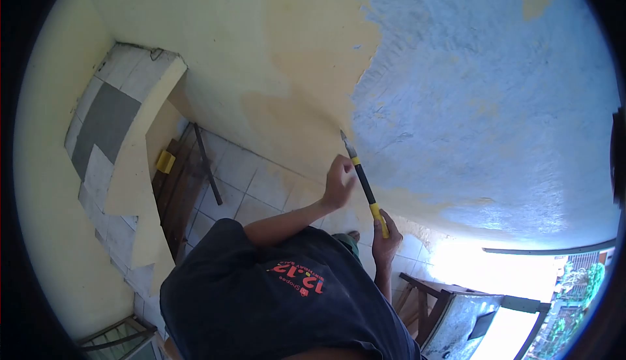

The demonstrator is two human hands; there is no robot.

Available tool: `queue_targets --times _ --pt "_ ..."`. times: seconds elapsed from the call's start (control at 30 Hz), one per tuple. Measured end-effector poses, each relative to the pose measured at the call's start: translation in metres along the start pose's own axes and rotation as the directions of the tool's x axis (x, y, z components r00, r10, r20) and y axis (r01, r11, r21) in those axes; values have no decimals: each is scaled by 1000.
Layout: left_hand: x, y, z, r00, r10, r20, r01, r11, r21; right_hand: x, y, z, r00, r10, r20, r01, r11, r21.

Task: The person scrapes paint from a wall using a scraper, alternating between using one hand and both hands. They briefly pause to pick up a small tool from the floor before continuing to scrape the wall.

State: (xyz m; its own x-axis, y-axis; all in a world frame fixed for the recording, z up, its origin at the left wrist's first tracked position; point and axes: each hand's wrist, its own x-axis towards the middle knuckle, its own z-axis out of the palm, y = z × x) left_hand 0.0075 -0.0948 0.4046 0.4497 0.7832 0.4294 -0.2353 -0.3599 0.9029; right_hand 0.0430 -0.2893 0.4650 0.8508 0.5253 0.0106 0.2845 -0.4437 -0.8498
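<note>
Both my hands hold a long scraper (365, 187) with a black and yellow handle. My left hand (339, 182) grips the shaft close to the metal blade. My right hand (386, 237) is closed around the yellow butt end. The blade tip touches the wall (306, 60) low down, right at the ragged edge where yellow paint meets a large scraped blue-grey patch (469, 99). My dark shirt with red print (280, 301) fills the bottom of the view, and a foot (353, 235) shows just under the hands.
The pale tiled floor (261, 184) runs along the wall's base. A tiled, stepped ledge (111, 125) stands at the left, with wooden boards (186, 184) and a small yellow object (165, 162) beside it. Wooden furniture (450, 314) and a bright opening are at the lower right.
</note>
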Motion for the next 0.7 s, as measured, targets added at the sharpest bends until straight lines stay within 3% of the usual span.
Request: queue_targets --times 0.03,0.1,0.13,0.17,0.2,0.23,0.3,0.37,0.43,0.57,0.63,0.7 --pt "1 -7 -2 1000 -15 -8 15 1000 -4 4 17 5 1000 6 10 -6 1000 -14" --pt "5 -25 -13 998 58 -16 -59 998 -6 9 43 9 935 -336 -116 328 941 -86" --pt "5 -31 -22 965 242 104 -252 963 95 6 49 5 936 -336 -109 326 940 -97" --pt "10 -26 -20 967 234 99 -243 966 91 2 46 0 989 -138 -60 142 987 69" --pt "18 -15 -22 889 414 198 -440 890 115 -2 40 -3 998 60 22 -64 973 220" --pt "25 -5 -24 766 568 300 -621 774 121 -2 33 -7 997 67 30 -72 974 215" --pt "40 8 -16 730 614 299 -670 729 138 -1 20 -11 979 176 102 -199 932 303" --pt "55 7 -2 686 664 298 -720 680 140 -2 16 -10 976 192 102 -215 924 317" --pt "69 0 8 573 702 424 -793 605 70 0 14 -9 975 194 103 -218 921 323" --pt "71 -5 14 566 625 538 -773 630 81 0 17 -2 982 185 39 -185 902 390" --pt "72 -1 24 630 683 369 -761 637 120 2 16 -1 985 171 18 -165 912 375" --pt "76 1 29 644 686 340 -754 643 130 6 14 -1 990 141 -29 -125 938 324"
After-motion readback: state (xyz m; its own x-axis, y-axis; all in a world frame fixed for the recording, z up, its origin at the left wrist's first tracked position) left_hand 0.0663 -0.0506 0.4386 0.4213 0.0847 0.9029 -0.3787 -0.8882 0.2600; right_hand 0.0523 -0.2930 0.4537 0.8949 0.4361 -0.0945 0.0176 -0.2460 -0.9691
